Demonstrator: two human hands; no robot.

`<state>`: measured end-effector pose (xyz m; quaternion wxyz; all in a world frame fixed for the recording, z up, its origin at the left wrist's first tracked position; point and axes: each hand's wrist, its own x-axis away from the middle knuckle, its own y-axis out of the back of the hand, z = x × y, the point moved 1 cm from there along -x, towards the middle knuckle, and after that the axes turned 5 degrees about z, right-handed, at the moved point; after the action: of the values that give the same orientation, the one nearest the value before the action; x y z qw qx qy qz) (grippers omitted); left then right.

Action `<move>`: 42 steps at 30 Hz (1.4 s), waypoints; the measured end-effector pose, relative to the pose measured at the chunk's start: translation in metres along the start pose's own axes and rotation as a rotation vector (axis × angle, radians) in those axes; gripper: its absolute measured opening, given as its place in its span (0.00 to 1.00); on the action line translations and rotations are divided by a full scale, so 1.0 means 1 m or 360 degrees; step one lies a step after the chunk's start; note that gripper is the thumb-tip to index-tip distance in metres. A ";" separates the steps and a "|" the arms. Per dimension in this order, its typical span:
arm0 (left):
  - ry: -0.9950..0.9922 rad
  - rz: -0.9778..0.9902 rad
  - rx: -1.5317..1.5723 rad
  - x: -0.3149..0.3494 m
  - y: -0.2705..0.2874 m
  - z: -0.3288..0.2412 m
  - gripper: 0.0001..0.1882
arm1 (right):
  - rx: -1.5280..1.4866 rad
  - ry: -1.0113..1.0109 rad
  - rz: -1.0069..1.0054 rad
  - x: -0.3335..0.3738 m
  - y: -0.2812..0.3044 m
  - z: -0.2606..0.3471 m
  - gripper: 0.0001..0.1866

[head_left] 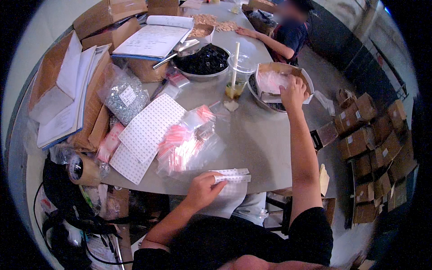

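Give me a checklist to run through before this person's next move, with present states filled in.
1. Left hand grips the printed white strip: ok, pinched between thumb and fingers.
2. Right hand is at the open box: ok.
3. Right fingers hold something from the box: cannot tell, the fingertips are not clear.
4. Box is clear of the bowl: not ok, it sits over it.
5. Loose plastic bags are neatly stacked: not ok, they overlap in a spread heap.
6. Co-worker's hand is apart from the right hand: ok, farther up the table.
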<state>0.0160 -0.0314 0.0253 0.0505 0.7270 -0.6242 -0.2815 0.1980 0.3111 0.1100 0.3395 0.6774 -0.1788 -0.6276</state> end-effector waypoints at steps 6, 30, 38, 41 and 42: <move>0.0135 -0.0048 0.0119 0.003 -0.004 0.003 0.08 | -0.1332 0.0600 0.1319 0.098 0.097 0.048 0.20; 0.0105 -0.0025 -0.0070 0.001 -0.003 -0.006 0.07 | -0.2036 0.0381 0.2146 0.151 0.086 0.059 0.07; 0.0044 -0.0051 -0.0003 0.002 -0.002 0.000 0.08 | -0.1537 0.0799 0.1487 0.134 0.028 0.155 0.13; 0.0031 -0.0026 -0.0034 0.004 -0.002 0.003 0.08 | -0.1304 0.0669 0.1353 0.131 0.028 0.151 0.14; 0.0031 -0.0031 -0.0022 0.004 -0.001 0.004 0.08 | -0.1232 0.0607 0.1336 0.127 0.029 0.142 0.15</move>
<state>0.0154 -0.0338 0.0198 0.0588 0.7353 -0.6147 -0.2791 0.0838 0.1721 0.0394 0.8063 0.4768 -0.1253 -0.3268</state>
